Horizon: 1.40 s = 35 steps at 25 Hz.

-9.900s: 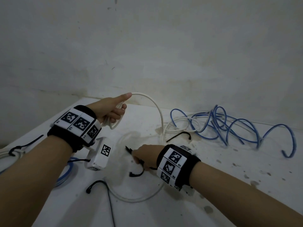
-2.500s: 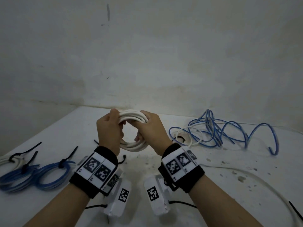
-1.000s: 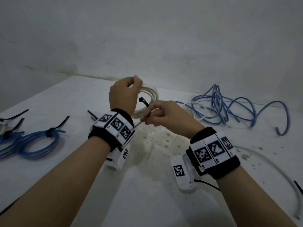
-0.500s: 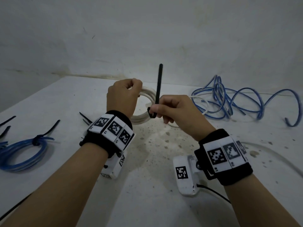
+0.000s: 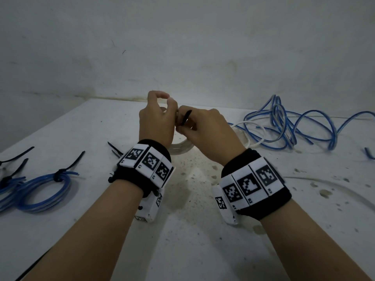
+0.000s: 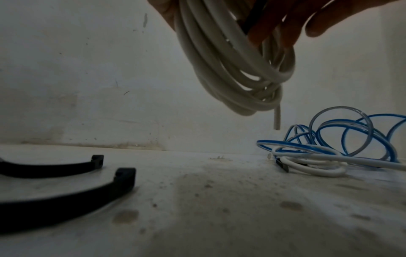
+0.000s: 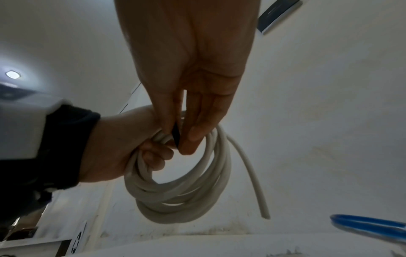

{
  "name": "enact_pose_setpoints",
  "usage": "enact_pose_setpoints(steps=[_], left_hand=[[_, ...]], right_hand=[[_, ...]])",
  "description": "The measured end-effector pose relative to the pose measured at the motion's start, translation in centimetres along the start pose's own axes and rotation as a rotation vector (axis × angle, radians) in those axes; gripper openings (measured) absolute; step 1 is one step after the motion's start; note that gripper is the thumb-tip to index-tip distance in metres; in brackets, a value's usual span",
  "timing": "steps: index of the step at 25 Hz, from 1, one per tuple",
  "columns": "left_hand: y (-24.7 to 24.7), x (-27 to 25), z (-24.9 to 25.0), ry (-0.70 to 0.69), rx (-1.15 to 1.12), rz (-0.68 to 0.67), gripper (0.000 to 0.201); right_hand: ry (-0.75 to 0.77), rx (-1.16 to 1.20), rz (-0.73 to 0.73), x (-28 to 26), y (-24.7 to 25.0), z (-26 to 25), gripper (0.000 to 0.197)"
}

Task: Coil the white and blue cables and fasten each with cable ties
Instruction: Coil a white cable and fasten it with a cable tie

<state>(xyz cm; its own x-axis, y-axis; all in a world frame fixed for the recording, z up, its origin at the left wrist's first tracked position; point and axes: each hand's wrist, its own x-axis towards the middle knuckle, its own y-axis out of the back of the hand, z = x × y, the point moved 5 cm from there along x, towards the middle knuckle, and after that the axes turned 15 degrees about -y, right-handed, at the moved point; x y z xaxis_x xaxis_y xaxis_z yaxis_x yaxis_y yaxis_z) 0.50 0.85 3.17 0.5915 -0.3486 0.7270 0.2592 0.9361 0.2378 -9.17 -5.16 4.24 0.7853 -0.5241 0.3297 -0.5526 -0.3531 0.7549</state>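
Note:
My left hand [image 5: 156, 118] grips the top of a white cable coil [image 5: 180, 148] held upright above the table; the coil [image 7: 180, 187] hangs below my fist with one loose end [image 7: 255, 182] trailing down. My right hand [image 5: 203, 128] pinches a black cable tie [image 5: 185, 117] against the coil's top, right beside my left fingers. The tie [image 7: 175, 135] shows between my right thumb and finger. In the left wrist view the coil [image 6: 230, 69] fills the upper middle. A loose blue cable [image 5: 294, 126] lies tangled at the right rear.
A tied blue coil [image 5: 40, 191] lies at the left, with spare black ties [image 5: 116, 150] behind my left wrist and two more ties [image 6: 66, 187] near it. A loose white cable [image 5: 251, 130] lies by the blue tangle. A wall backs the table [image 5: 192, 230].
The tie that stood upright in my right hand half a second ago now lies bent low over the coil top. Both hands have drawn together.

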Motion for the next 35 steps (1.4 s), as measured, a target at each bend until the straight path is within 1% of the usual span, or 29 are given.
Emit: enact_pose_setpoints(steps=[3,6,7,10,13,15,17,21,24,25,27,29,30,32,34,35], left_hand=[[0.3,0.0,-0.1,0.005,-0.01,0.016,0.007],[0.4,0.0,-0.3,0.049,-0.042,0.036,0.008],[0.4,0.0,-0.3,0.054,-0.035,0.028,0.008],[0.1,-0.2,-0.1,0.053,-0.016,-0.011,0.008],[-0.2,-0.4,0.1,0.104,-0.042,-0.037,0.011],[-0.3,-0.6,0.4,0.156,-0.053,-0.064,0.012],[-0.5,-0.9,0.4,0.192,-0.047,-0.105,0.009],[-0.8,-0.7,0.1,0.188,-0.046,-0.184,0.023],[-0.6,-0.6,-0.1,0.182,-0.047,-0.199,0.039],[-0.5,-0.6,-0.2,0.182,-0.066,-0.194,0.044],[-0.5,-0.6,-0.5,0.183,-0.094,-0.195,0.047],[-0.5,-0.6,-0.7,0.174,-0.102,-0.196,0.046],[-0.5,-0.6,-0.7,0.165,-0.101,-0.197,0.044],[-0.4,-0.6,-0.5,0.141,-0.106,-0.211,0.043],[-0.5,-0.7,-0.2,0.125,-0.128,-0.233,0.044],[-0.6,-0.8,-0.1,0.114,-0.135,-0.24,0.045]], right_hand=[[0.007,0.045,0.007,0.3,-0.4,0.0,0.011],[0.083,0.134,0.114,0.2,0.4,-0.4,0.009],[0.099,0.15,0.141,0.1,0.7,-0.4,0.008],[0.114,0.136,0.158,-0.1,1.0,-0.3,0.007],[0.141,0.12,0.219,-0.1,1.0,-0.3,0.008],[0.106,0.132,0.21,0.1,1.0,0.0,0.008],[0.081,0.131,0.184,0.3,0.9,0.2,0.009],[-0.001,0.108,0.131,0.6,0.7,0.5,0.01],[-0.068,0.095,0.112,0.8,0.5,0.8,0.012],[-0.064,0.08,0.108,0.7,0.5,0.8,0.012],[-0.008,0.055,0.089,0.3,0.3,0.1,0.012],[0.048,0.155,0.062,-0.2,0.3,-0.6,0.013],[0.055,0.242,0.059,-0.4,0.5,-0.8,0.017],[0.043,0.35,0.084,-0.5,0.9,-0.8,0.034],[0.028,0.325,0.137,-0.7,1.1,-0.9,0.053],[0.021,0.297,0.166,-0.8,1.1,-0.9,0.058]])
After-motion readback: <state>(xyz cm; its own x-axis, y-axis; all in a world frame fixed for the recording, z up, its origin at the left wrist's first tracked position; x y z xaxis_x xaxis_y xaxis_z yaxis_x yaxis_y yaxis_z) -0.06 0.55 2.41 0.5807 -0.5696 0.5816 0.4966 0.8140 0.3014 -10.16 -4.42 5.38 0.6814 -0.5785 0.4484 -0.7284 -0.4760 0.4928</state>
